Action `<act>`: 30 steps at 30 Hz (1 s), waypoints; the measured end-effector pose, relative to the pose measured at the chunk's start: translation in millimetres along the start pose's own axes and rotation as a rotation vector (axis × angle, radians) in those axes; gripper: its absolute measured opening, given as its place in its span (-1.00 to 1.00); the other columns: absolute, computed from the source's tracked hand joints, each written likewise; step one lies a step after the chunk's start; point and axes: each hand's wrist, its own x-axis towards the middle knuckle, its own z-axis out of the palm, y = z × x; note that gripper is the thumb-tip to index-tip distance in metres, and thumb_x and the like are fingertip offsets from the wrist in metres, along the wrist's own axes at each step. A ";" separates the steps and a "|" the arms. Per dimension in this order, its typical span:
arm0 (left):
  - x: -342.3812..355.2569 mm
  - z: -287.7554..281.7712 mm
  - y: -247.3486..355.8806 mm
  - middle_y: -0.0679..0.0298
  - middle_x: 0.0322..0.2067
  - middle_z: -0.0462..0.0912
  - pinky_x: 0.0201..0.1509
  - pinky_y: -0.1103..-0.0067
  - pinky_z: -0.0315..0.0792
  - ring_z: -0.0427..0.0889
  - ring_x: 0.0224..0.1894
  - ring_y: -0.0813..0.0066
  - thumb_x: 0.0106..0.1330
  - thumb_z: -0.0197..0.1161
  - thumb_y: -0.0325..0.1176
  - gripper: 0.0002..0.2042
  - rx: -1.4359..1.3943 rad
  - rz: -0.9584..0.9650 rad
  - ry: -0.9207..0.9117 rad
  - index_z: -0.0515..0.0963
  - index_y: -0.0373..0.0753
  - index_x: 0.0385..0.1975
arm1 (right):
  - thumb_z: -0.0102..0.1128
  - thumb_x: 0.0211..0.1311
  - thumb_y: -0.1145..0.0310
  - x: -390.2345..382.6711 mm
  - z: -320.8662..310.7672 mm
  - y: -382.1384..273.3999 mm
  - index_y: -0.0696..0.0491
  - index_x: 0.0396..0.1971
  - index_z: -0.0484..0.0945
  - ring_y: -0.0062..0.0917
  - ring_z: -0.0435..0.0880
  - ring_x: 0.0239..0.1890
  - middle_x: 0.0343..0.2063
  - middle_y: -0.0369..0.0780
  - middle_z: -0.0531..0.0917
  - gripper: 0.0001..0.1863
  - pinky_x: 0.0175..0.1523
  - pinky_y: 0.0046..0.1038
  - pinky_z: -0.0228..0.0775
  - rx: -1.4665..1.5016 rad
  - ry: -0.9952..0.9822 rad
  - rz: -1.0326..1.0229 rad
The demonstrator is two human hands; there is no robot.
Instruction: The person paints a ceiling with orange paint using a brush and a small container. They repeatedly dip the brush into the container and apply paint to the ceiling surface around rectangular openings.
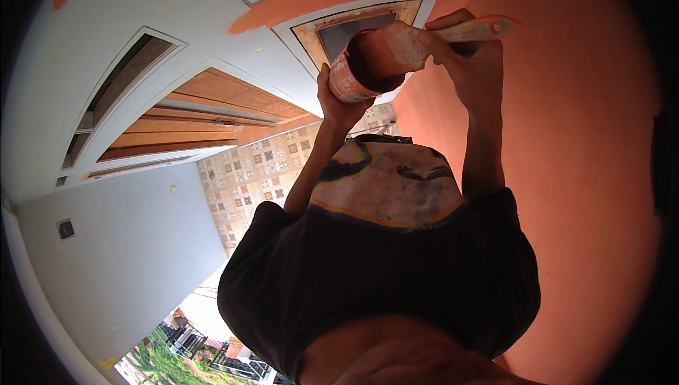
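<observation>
My left hand [342, 109] is wrapped round a paint can [344, 82] smeared with orange and white, its mouth tilted toward the right. A wide paintbrush [407, 42] is pinched in my right hand [470, 67], its pale handle pointing up and right past my fingers. The bristles are coated in orange and lie at the mouth of the can, partly inside it. How much paint is in the can I cannot tell, since its inside is dark.
An orange wall [566, 173] rises close on the right. On the left stand a pale wall [127, 222] with a black switch plate [66, 229], and a wooden door [205, 113]. Patterned tiles [258, 173] cover the floor. Behind me, plants [159, 357] show outdoors.
</observation>
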 end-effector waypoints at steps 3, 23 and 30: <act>2.1 -2.8 0.9 0.27 0.00 0.62 -0.42 0.47 0.40 0.63 -0.12 0.32 0.33 -0.13 0.41 -0.32 0.004 -0.001 -0.079 0.43 0.03 0.21 | 0.43 0.18 0.53 -1.3 0.7 0.2 0.19 -0.34 0.63 -0.70 0.60 -0.49 -0.48 -0.29 0.67 -0.87 -0.40 -0.63 0.40 0.021 -0.016 0.020; 6.3 21.9 2.3 0.18 0.02 0.59 -0.43 0.35 0.45 0.63 -0.14 0.23 0.36 -0.10 0.33 -0.33 -0.008 0.064 -0.074 0.36 -0.09 0.23 | 0.48 0.01 0.64 3.0 7.6 21.8 -0.07 0.27 0.35 -0.45 0.71 -0.45 -0.33 -0.26 0.73 -0.21 -0.43 -0.54 0.54 -0.411 0.137 -0.922; 5.4 9.3 0.5 0.28 0.05 0.58 -0.39 0.38 0.43 0.61 -0.11 0.28 0.38 -0.16 0.37 -0.34 0.082 0.083 -0.081 0.39 -0.03 0.21 | 0.43 0.16 0.48 -13.7 -10.3 10.0 0.12 -0.30 0.61 -0.62 0.68 -0.37 -0.41 -0.29 0.69 -0.84 -0.24 -0.56 0.55 0.054 0.116 -0.113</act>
